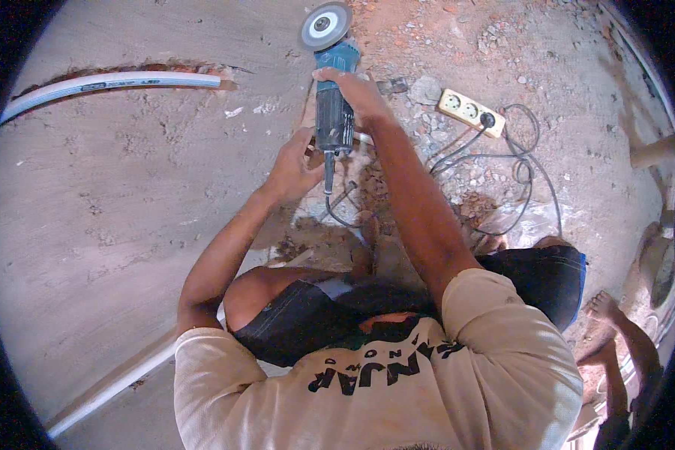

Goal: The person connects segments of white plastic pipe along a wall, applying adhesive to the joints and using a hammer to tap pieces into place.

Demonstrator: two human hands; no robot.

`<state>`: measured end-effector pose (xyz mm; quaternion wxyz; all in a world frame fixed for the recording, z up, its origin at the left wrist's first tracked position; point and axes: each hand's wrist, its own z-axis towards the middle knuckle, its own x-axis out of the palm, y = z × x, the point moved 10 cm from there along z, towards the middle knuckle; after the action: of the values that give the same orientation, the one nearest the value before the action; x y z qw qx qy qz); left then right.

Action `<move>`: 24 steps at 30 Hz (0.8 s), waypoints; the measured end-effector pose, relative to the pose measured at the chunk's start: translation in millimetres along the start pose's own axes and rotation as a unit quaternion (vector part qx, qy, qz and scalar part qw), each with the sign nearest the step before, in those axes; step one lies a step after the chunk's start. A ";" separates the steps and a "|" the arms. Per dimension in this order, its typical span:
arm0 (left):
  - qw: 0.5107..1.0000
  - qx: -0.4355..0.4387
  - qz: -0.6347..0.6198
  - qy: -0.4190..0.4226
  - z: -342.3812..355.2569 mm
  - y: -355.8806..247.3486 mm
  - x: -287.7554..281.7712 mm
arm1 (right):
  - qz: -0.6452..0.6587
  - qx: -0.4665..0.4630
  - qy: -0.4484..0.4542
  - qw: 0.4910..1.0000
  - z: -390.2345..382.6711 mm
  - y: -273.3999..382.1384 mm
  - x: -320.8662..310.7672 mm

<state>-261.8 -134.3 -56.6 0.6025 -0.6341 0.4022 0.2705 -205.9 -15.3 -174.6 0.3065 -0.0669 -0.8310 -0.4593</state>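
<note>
I hold a teal and black angle grinder [334, 120] in front of me, its round cutting disc [325, 25] pointing away from my body. My right hand [355, 91] is wrapped around the grinder's body just behind the disc head. At the rear end, my left hand [296, 166] closes on the black housing beside the cord sleeve; some of its fingers are hidden behind the tool. A dark cord [340, 222] hangs from the back end and loops down by my legs. The disc shows no visible motion blur.
On the left, a pale pipe [127, 81] sits in a groove in the grey plastered wall [112, 172]. A white power strip [471, 112] with one plug and looped cables lies on the rubble-strewn floor to the right. Another person's hand [601, 306] shows at lower right.
</note>
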 end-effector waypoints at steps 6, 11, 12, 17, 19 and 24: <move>0.976 -0.022 -0.189 -0.104 27.1 19.0 36.3 | -0.184 -0.066 -0.032 0.980 9.5 36.6 -38.8; 0.976 -0.017 -0.183 -0.120 41.8 25.0 52.8 | -0.078 0.049 -0.035 0.995 18.5 13.0 -60.1; 0.980 -0.035 -0.161 -0.114 45.3 30.8 59.5 | -0.071 0.061 -0.027 0.995 23.6 7.9 -62.9; 0.991 -0.085 -0.079 -0.064 61.7 32.9 81.8 | -0.051 0.041 0.002 0.998 44.3 1.0 -88.3; 0.993 -0.084 -0.083 -0.018 64.9 50.1 105.3 | -0.061 0.048 -0.004 0.997 49.6 1.3 -96.3; 1.000 -0.005 0.024 0.011 51.0 96.5 173.2 | -0.084 0.103 -0.021 0.991 55.3 2.5 -119.1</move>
<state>-243.4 -111.3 -259.2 0.5883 -0.6300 0.4227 0.2801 -134.1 50.9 -262.4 0.2551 0.0255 -0.8828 -0.3937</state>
